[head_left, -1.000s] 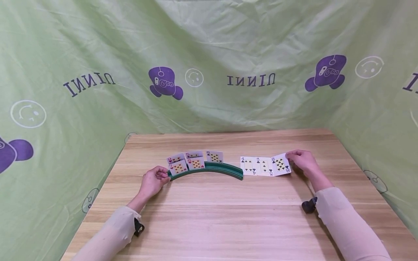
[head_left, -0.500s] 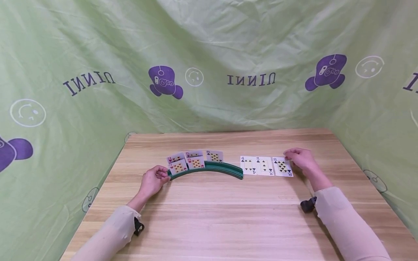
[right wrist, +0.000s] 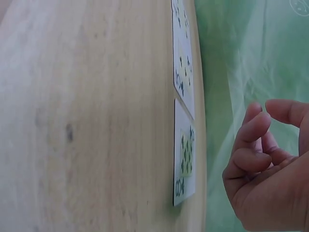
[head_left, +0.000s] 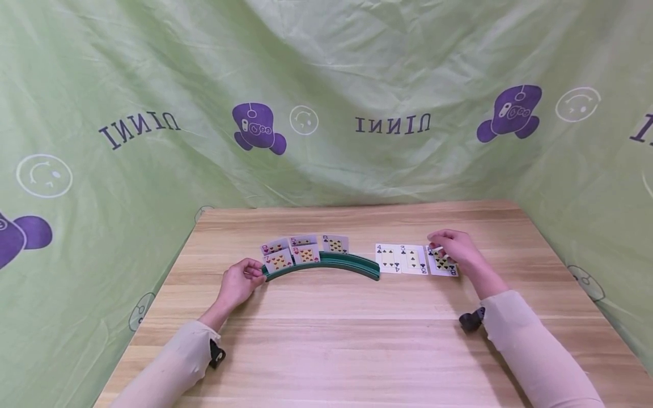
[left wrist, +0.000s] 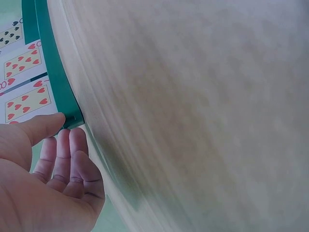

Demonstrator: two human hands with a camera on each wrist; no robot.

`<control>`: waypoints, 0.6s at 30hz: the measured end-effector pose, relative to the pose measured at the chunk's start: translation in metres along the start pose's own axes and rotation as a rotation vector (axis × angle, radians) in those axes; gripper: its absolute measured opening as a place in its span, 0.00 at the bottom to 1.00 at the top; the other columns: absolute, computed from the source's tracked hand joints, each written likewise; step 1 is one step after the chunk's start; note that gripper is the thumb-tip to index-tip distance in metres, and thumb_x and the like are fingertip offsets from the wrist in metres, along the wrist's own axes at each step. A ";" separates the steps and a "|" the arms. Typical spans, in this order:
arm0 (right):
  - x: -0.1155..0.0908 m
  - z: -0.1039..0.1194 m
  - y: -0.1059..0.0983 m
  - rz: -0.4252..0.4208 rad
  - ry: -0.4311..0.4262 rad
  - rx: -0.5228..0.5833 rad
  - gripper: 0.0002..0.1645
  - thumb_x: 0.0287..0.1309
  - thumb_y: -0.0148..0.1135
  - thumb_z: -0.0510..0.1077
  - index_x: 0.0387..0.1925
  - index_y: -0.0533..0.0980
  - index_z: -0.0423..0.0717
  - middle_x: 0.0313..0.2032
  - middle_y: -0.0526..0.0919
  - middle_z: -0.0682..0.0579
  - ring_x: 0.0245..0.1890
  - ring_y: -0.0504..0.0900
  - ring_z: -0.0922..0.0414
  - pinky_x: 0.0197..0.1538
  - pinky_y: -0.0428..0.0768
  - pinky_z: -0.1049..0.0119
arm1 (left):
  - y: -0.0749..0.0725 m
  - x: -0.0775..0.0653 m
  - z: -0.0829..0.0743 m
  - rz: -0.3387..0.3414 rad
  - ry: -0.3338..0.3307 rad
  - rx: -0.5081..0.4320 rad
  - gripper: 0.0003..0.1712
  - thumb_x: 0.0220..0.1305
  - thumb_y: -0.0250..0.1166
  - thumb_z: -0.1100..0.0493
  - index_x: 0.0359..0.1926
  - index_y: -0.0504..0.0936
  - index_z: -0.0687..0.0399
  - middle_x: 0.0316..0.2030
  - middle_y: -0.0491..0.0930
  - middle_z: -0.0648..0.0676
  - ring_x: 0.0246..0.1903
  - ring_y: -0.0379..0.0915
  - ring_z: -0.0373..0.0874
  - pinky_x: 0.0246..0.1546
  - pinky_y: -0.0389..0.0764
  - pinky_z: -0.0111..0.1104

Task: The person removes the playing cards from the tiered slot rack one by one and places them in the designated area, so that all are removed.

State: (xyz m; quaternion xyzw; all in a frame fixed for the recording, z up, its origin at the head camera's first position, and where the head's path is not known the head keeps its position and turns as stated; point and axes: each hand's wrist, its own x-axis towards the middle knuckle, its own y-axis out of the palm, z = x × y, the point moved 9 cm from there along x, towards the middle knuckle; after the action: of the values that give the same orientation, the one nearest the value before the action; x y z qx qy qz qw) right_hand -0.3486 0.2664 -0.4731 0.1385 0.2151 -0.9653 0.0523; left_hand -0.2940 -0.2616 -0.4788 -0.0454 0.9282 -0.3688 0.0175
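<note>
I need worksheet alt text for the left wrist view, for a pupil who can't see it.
A person's bare left hand holds the end of a curved green card rack. White playing cards, two showing red hearts and one black pips, stand in the rack; pale wooden tabletop fills the right.

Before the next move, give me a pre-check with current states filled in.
1. Left hand grip on green card holder: ok, pinching its end.
2. Right hand free: ok, holding nothing.
3. Loose eight in right hand: not ok, lying on the table.
4. Loose four and three face up: ok.
5. Space in holder: ok, no cards towards its right end.
6. Back nine and five seated: cannot tell, lower edges hidden.
</note>
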 end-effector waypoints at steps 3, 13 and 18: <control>-0.001 0.004 0.004 -0.001 -0.013 0.012 0.28 0.72 0.53 0.50 0.65 0.69 0.38 0.46 0.82 0.48 0.31 0.77 0.65 0.33 0.75 0.69 | 0.000 0.000 0.000 -0.003 0.000 -0.003 0.15 0.57 0.71 0.67 0.46 0.80 0.60 0.37 0.83 0.58 0.36 0.79 0.44 0.38 0.80 0.25; -0.001 0.016 0.019 0.027 -0.053 0.068 0.26 0.72 0.53 0.48 0.63 0.69 0.35 0.38 0.81 0.57 0.30 0.77 0.65 0.32 0.74 0.70 | -0.001 -0.002 -0.001 -0.008 0.000 -0.008 0.15 0.56 0.72 0.67 0.45 0.81 0.60 0.37 0.83 0.58 0.36 0.79 0.44 0.38 0.81 0.26; -0.002 0.024 0.027 0.050 -0.083 0.103 0.27 0.72 0.53 0.46 0.63 0.68 0.32 0.36 0.80 0.58 0.28 0.75 0.66 0.29 0.71 0.73 | 0.000 -0.001 0.000 -0.003 -0.010 -0.007 0.15 0.57 0.71 0.67 0.46 0.81 0.60 0.38 0.83 0.57 0.37 0.79 0.44 0.39 0.80 0.25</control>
State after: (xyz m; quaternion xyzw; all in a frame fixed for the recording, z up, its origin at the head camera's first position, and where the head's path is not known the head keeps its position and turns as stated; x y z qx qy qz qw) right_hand -0.3479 0.2315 -0.4622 0.1062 0.1592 -0.9784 0.0778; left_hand -0.2929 -0.2618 -0.4786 -0.0487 0.9294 -0.3653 0.0216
